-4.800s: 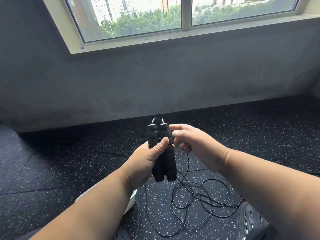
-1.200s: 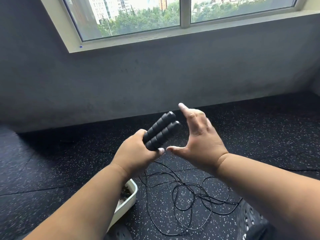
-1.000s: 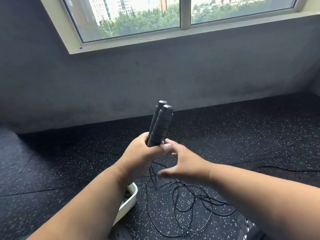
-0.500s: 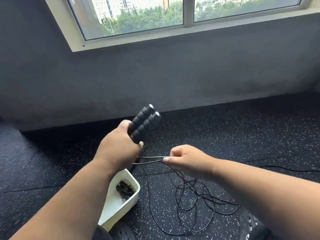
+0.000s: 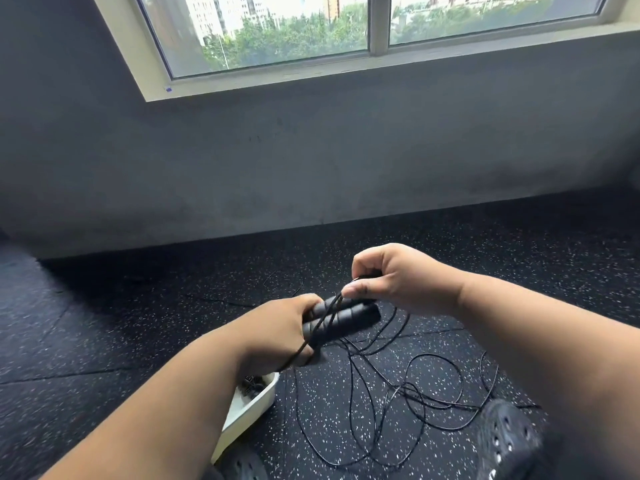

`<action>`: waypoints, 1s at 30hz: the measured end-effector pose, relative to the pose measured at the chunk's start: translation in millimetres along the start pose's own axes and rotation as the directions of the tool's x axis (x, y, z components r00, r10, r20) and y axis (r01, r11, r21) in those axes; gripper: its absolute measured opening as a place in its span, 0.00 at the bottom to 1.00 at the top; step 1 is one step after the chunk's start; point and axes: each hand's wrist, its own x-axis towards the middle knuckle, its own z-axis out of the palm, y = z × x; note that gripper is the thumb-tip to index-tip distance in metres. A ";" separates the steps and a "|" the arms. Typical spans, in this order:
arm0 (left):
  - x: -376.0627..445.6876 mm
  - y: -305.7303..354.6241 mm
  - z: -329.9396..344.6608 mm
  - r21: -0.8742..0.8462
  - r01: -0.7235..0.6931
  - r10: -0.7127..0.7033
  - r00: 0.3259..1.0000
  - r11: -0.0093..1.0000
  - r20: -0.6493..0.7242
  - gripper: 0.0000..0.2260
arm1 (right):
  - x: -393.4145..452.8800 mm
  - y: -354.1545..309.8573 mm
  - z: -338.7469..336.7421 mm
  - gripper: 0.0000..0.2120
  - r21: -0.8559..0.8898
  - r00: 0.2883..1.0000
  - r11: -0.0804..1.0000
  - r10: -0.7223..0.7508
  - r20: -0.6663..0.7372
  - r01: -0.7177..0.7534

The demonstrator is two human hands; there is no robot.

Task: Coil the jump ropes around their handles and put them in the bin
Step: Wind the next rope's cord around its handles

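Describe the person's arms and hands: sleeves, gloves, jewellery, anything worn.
Both forearms are bare as far as the frame shows; no sleeves are visible. The left hand and right hand wear no gloves, and no watch, bracelet or ring is visible.

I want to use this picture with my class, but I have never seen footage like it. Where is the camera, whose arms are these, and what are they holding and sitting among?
The camera is worn on a person's head and looks down, so both arms are the wearer's own. The left hand grips two black foam handles side by side. The right hand pinches the thin black cord of the jump rope and draws it across the handles, as if wrapping it. The rest of the cord lies in loose loops on the speckled black floor. A white bin sits by the left forearm with something dark inside. A grey wall and a window are ahead.
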 end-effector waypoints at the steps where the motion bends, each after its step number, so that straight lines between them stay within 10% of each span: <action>1: -0.4 -5.2 -2.7 0.001 0.025 -0.025 0.999 1.000 -0.027 0.20 | -1.4 -0.3 -2.8 0.14 0.007 1.000 1.000 0.001 0.013 -0.001; 14: 8.5 -33.2 -25.0 -0.150 0.256 -0.289 0.916 0.955 -0.278 0.18 | -16.2 -9.7 -29.0 0.15 -0.031 0.990 0.999 -0.017 0.140 0.022; 30: -4.1 6.5 -13.7 0.225 0.120 -0.094 0.988 0.967 -0.121 0.14 | -5.2 1.5 -35.5 0.08 -0.241 0.982 0.965 -0.137 -0.131 0.102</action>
